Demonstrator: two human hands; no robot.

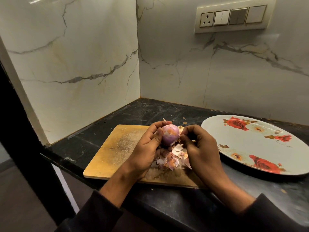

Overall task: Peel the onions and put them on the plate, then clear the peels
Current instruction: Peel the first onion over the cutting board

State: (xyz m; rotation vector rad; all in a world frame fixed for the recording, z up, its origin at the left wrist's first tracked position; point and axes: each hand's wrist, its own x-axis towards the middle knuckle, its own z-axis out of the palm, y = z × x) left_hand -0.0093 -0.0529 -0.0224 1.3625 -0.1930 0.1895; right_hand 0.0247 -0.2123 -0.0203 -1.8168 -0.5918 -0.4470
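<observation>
Here, from left to right we see:
Board: the wooden cutting board (115,148) lies on the dark counter (167,206).
Left hand: our left hand (147,148) grips the purple onion (169,135) above the board.
Peels: a heap of peels (170,159) lies on the board, under the onion.
Right hand: our right hand (199,144) pinches at the onion's right side with curled fingers.
Plate: the rose-patterned plate (247,144) stands to the right of the board.

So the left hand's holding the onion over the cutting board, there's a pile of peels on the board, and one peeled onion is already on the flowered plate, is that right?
Not quite. The head view shows the flowered plate with no onion on it yet. The rest holds: the left hand holds the onion over the cutting board, and the peels lie piled on the board.
</observation>
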